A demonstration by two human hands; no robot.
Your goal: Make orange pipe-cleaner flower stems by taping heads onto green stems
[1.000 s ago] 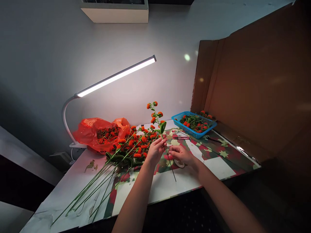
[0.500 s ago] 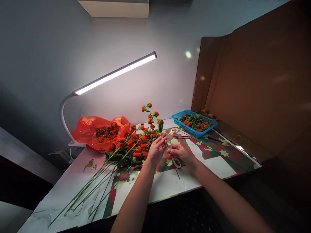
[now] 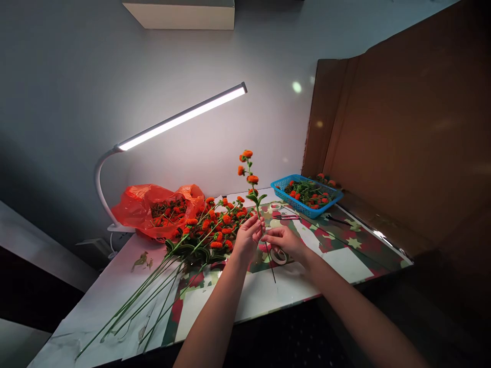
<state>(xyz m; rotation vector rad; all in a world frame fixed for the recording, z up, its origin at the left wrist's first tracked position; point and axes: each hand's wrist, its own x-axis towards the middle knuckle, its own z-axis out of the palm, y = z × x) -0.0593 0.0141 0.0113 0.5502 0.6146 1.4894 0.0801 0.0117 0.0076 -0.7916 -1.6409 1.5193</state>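
An artificial flower spray (image 3: 252,179) with orange pompom-like blooms and green leaves stands nearly upright in my left hand (image 3: 248,236), which pinches its stem just below the leaves. The bare dark lower stem (image 3: 272,268) slants down past my hands. My right hand (image 3: 286,242) is closed, its fingertips beside the stem just under my left fingers. A pale roll of tape (image 3: 279,257) shows under my right palm and appears held by its curled fingers; the tape's strip is too thin to make out. Finished-looking long-stemmed orange flowers (image 3: 217,230) lie to the left.
A red plastic bag (image 3: 134,209) of small blooms sits at the back left by a lit lamp (image 3: 184,116). A blue basket (image 3: 307,204) of flowers stands back right. Pink-handled scissors (image 3: 287,217) and another tape roll (image 3: 275,206) lie behind my hands. Cardboard (image 3: 402,128) walls the right.
The flower spray has turned and become more upright, its blooms shifting right and up and its leaves now spread to view. The lower stem end has swung left. My hands have barely moved.
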